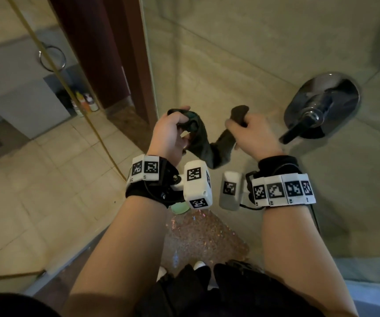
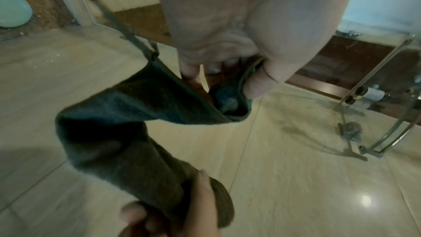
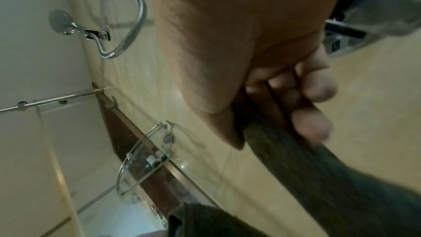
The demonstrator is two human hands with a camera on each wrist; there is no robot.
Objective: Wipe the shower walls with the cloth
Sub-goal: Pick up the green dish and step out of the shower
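A dark grey-green cloth (image 1: 209,145) hangs in a sagging loop between my two hands, in front of the beige tiled shower wall (image 1: 241,53). My left hand (image 1: 173,131) grips one end, fingers curled round the bunched fabric. My right hand (image 1: 251,131) grips the other end in a fist, with a tuft sticking up above it. In the left wrist view the cloth (image 2: 127,114) runs from my left hand (image 2: 227,71) down to the right hand's fingers (image 2: 200,205). The right wrist view shows the cloth (image 3: 318,177) leaving my right hand (image 3: 284,100).
A chrome mixer valve with a dark lever (image 1: 317,108) sits on the wall just right of my right hand. A glass shower panel (image 1: 147,65) stands at the left. A glass corner shelf (image 3: 145,158) and shower hose (image 3: 127,30) are on the wall. Bottles (image 1: 86,101) stand outside.
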